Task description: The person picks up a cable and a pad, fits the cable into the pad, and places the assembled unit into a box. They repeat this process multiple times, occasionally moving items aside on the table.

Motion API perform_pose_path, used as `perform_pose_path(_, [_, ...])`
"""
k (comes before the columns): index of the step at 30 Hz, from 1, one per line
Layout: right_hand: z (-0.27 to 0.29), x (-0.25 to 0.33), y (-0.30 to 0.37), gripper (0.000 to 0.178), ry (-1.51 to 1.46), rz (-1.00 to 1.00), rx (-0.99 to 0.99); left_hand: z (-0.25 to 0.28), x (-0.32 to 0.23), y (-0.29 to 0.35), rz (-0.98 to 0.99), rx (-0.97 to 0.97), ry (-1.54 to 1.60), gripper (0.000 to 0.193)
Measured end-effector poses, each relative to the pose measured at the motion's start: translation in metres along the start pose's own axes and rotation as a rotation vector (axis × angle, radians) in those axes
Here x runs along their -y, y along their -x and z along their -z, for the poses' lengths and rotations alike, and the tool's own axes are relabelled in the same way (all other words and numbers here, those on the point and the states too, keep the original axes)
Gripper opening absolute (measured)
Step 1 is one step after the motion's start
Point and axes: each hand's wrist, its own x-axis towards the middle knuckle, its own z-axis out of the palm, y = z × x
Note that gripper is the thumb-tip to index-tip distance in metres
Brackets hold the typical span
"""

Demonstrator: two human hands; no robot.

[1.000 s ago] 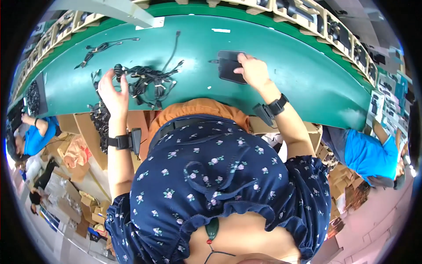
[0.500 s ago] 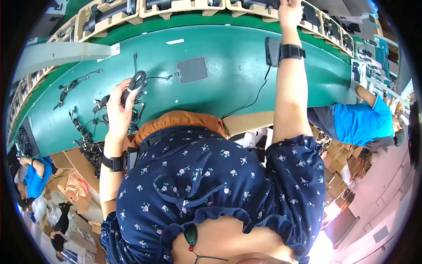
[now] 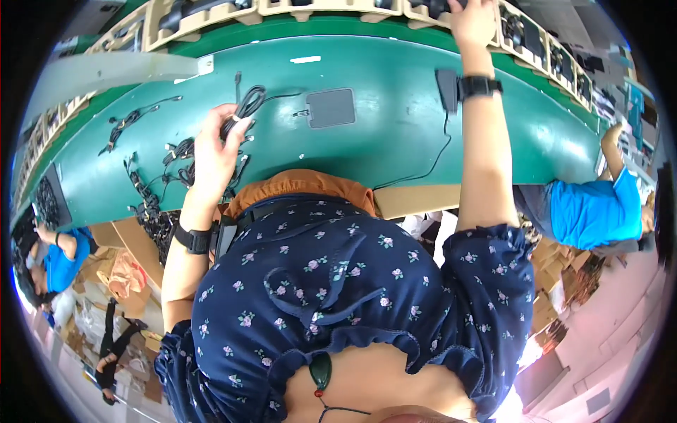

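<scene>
My left hand (image 3: pixel 217 149) is closed around a bundled black cable (image 3: pixel 248 106), thumb and fingers pinching the coil above the green table. One plug end sticks up from the coil, and another stretch of cable reaches right toward a flat dark grey pad (image 3: pixel 331 108). Far to the right, my right hand (image 3: pixel 474 27) reaches over a beige tray (image 3: pixel 511 42) of black parts. Its fingertips are cut off by the upper edge, so any grip is hidden. Beside my right wrist stands a black wedge-shaped device (image 3: pixel 446 90) with a cord.
Several bundled black cables (image 3: pixel 144 201) lie left on the green table (image 3: pixel 395 134). A row of beige trays (image 3: pixel 204 21) runs along the far side. A pale metal arm (image 3: pixel 120 76) juts in from the left. People in blue shirts (image 3: pixel 585 211) are at both sides.
The whole view has shifted slightly. The cable stretch right of my left hand now lies farther from me, apart from the small tab at the pad's left edge. My right hand stays at the trays.
</scene>
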Motion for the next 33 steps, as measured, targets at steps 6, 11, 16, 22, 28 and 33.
perform_pose_path(6, [0.063, 0.140, 0.127, 0.050, -0.710, 0.657, 0.500, -0.002, 0.002, 0.001, 0.021, -0.031, 0.118, 0.026])
perform_pose_path(11, [0.047, 0.168, 0.170, 0.013, -0.919, 0.597, 0.609, 0.000, -0.008, 0.010, 0.016, 0.046, 0.146, 0.025])
perform_pose_path(16, [0.065, 0.184, 0.176, 0.020, -1.685, -0.220, 1.178, -0.002, 0.000, 0.017, 0.060, 0.426, 0.354, 0.026])
perform_pose_path(22, [0.066, 0.190, 0.169, 0.035, -1.292, 0.245, 0.742, -0.001, 0.009, 0.018, -0.135, 0.273, -0.053, 0.031])
perform_pose_path(28, [0.076, 0.207, 0.184, 0.064, -0.967, 0.579, 0.968, -0.010, 0.004, 0.018, -0.079, 0.223, 0.150, 0.049])
perform_pose_path(33, [0.071, 0.173, 0.164, 0.026, -0.825, 0.296, 0.916, 0.019, 0.023, 0.006, -0.295, -0.148, -0.287, 0.038])
